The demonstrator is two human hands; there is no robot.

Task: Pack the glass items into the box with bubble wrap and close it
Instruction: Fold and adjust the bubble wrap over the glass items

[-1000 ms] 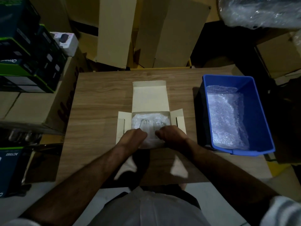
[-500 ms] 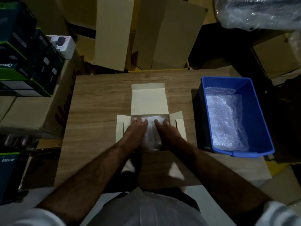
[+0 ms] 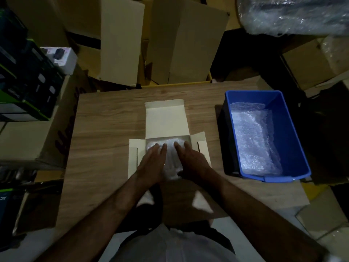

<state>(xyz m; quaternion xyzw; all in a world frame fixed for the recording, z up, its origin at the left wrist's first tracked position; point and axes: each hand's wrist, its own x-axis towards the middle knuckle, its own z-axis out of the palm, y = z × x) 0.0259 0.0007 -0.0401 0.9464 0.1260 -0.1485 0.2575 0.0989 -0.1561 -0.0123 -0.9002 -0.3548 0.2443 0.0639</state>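
At frame centre both hands — left hand, right hand — lie flat-fingered on the bubble wrap in the box, gripping nothing — press evenly, since the glass beneath seems barely visible.

Blue bin on wooden table (right side); dark, possibly retail, cartons stacked left.

My left hand and right hand cover most of the bubble wrap in the box; glass beneath not discernible. Plastic-wrapped bundle at 1 o'clock cut by the frame edge. Stacked cartons at 9 o'clock: print unreadable.
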